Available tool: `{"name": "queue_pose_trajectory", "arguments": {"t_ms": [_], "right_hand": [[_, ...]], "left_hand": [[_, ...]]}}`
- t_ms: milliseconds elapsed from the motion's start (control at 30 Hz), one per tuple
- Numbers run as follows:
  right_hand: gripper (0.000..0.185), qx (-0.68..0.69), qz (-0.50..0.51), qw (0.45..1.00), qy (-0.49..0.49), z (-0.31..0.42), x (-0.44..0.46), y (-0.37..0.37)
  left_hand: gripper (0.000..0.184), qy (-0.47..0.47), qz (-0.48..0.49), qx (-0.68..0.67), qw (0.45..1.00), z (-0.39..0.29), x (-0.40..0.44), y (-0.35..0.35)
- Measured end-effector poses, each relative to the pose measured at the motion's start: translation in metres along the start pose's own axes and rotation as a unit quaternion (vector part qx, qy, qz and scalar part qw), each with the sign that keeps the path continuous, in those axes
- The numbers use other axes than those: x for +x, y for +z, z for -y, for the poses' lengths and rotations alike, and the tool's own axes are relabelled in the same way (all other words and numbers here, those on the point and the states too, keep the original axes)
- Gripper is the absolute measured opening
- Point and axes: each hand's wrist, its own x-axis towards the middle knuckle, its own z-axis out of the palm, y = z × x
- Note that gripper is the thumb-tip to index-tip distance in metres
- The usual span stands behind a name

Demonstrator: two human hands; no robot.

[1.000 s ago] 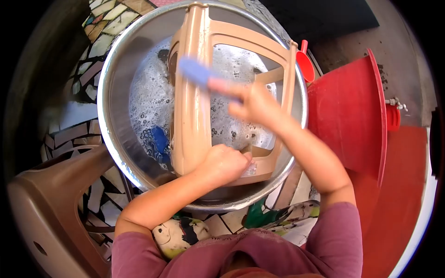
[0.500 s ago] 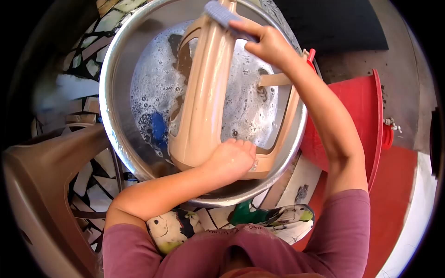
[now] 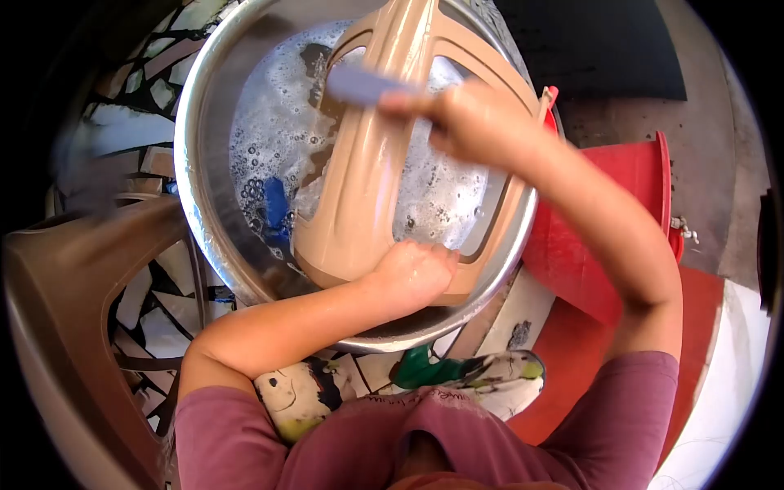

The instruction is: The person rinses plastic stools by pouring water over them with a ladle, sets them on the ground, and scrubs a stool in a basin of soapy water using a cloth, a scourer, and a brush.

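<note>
Lower on the tan plastic frame [image 3: 359, 188] than half a second ago, the right hand [image 3: 482, 118] and the blue-grey brush [image 3: 351, 86] have come down from its far end, while the left hand [image 3: 415, 276] keeps its place. Scanning my feed from the left, I see a brown plastic seat [image 3: 73, 261] on the patchwork tile floor [image 3: 122, 133], then the metal basin [image 3: 214, 122] holding foamy water [image 3: 278, 114]. Among the bubbles sits a blue object [image 3: 276, 202] too vague for me to name. Tilted in that basin is the frame, stool-like in build, its far end cut off by my view. Over its near edge the left hand is curled firmly. Further right, the right hand is wrapped around the brush, fingers folded in; blur keeps me from telling whether the brush touches the plastic. Rightmost stands a red tub [image 3: 633, 175].

My worry is that the frame could swivel or slide against the basin wall, since it is slick and only one hand seems to steady it. A hard stroke would do it. Wet fingers could also lose the brush into the foam.

As for looks, I find the frame an even tan, smooth and glossy, with pale highlights running along its leg.
</note>
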Motion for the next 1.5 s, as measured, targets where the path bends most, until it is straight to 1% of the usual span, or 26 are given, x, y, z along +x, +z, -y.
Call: {"name": "queue_pose_trajectory", "arguments": {"t_ms": [33, 67, 100, 133, 200, 233, 333, 400, 433, 467, 500, 567, 600, 667, 700, 733, 800, 833, 900, 933, 1000, 1067, 1133, 1200, 1267, 1500], "right_hand": [[0.054, -0.017, 0.110, 0.994, 0.011, 0.034, -0.022, -0.007], [0.055, -0.024, 0.201, 0.979, -0.026, 0.050, -0.035, -0.001], [0.053, 0.034, 0.109, 0.985, -0.126, 0.065, -0.043, 0.010], [0.051, 0.009, 0.197, 0.974, -0.110, 0.067, -0.048, 0.010], [0.048, 0.040, 0.219, 0.973, -0.067, 0.043, -0.007, -0.009], [0.047, 0.008, 0.133, 0.991, 0.001, 0.019, 0.016, -0.019], [0.057, -0.103, -0.083, 0.986, 0.106, -0.064, 0.070, -0.049], [0.057, -0.135, -0.187, 0.970, 0.070, -0.064, 0.066, -0.024], [0.058, -0.046, -0.200, 0.978, 0.037, -0.064, 0.058, -0.003], [0.059, 0.136, -0.079, 0.982, 0.104, -0.016, 0.024, -0.022], [0.053, 0.038, -0.078, 0.993, 0.083, -0.013, 0.009, 0.008], [0.067, 0.065, -0.078, 0.994, 0.038, 0.010, -0.027, 0.025], [0.067, 0.086, -0.071, 0.992, 0.063, 0.012, -0.031, 0.026], [0.065, 0.085, -0.090, 0.989, 0.085, 0.001, -0.024, 0.032], [0.065, 0.088, -0.096, 0.988, 0.084, -0.003, -0.020, 0.037], [0.065, 0.107, -0.143, 0.981, 0.073, -0.005, -0.015, 0.044], [0.065, 0.123, -0.200, 0.970, 0.058, -0.001, -0.013, 0.044], [0.066, 0.105, -0.183, 0.974, 0.080, 0.005, -0.020, 0.045], [0.069, 0.096, -0.173, 0.976, 0.091, 0.007, -0.037, 0.055], [0.069, 0.094, -0.179, 0.975, 0.093, 0.010, -0.050, 0.055], [0.070, 0.095, -0.179, 0.973, 0.106, 0.015, -0.074, 0.049], [0.070, 0.098, -0.165, 0.972, 0.135, 0.019, -0.100, 0.046], [0.071, 0.140, -0.231, 0.958, 0.094, 0.020, -0.127, 0.052], [0.072, 0.147, -0.209, 0.963, 0.087, 0.029, -0.161, 0.048], [0.072, 0.189, -0.203, 0.958, 0.076, 0.033, -0.203, 0.053], [0.070, 0.229, -0.205, 0.943, 0.123, -0.006, -0.251, 0.093]], "left_hand": [[0.031, -0.023, -0.030, -0.116, 0.993, 0.005, 0.006, 0.027], [0.031, -0.073, -0.061, -0.266, 0.959, 0.000, 0.006, 0.014], [0.032, -0.112, -0.106, -0.410, 0.899, -0.004, 0.006, 0.000], [0.033, -0.066, -0.190, -0.315, 0.928, -0.005, -0.004, -0.003], [0.031, -0.007, 0.005, -0.039, 0.999, -0.001, -0.006, -0.016], [0.031, 0.015, -0.057, 0.024, 0.998, 0.001, -0.007, -0.013], [0.029, 0.029, -0.068, 0.033, 0.997, 0.004, -0.008, -0.007], [0.027, 0.021, -0.044, 0.034, 0.998, 0.004, -0.010, -0.014], [0.023, 0.026, -0.097, 0.023, 0.995, 0.004, -0.013, -0.014], [0.020, 0.026, -0.151, 0.015, 0.988, 0.008, -0.011, -0.013], [0.012, 0.059, -0.213, -0.004, 0.975, 0.014, -0.012, -0.015], [0.007, 0.100, -0.251, -0.144, 0.952, 0.028, -0.023, -0.048], [0.008, 0.053, -0.301, -0.126, 0.944, 0.037, -0.033, -0.073], [0.007, -0.086, -0.461, -0.156, 0.869, 0.065, -0.043, -0.095], [0.020, -0.209, -0.456, -0.203, 0.841, 0.074, -0.043, -0.103], [0.035, -0.269, -0.451, -0.211, 0.824, 0.101, -0.041, -0.081], [0.048, -0.332, -0.336, -0.451, 0.757, 0.131, -0.041, -0.033], [0.048, -0.328, -0.337, -0.448, 0.760, 0.126, -0.040, -0.036], [0.053, -0.337, -0.265, -0.642, 0.636, 0.107, -0.038, -0.041], [0.053, -0.332, -0.265, -0.640, 0.640, 0.098, -0.039, -0.041], [0.053, -0.314, -0.295, -0.467, 0.772, 0.089, -0.034, -0.046], [0.051, -0.297, -0.312, -0.428, 0.795, 0.074, -0.028, -0.058], [0.047, -0.278, -0.302, -0.339, 0.846, 0.045, -0.024, -0.087], [0.045, -0.254, -0.295, -0.273, 0.879, 0.013, -0.022, -0.108], [0.044, -0.250, -0.243, -0.117, 0.930, -0.017, -0.012, -0.117], [0.046, -0.219, -0.134, 0.112, 0.960, -0.052, 0.010, -0.080]]}}
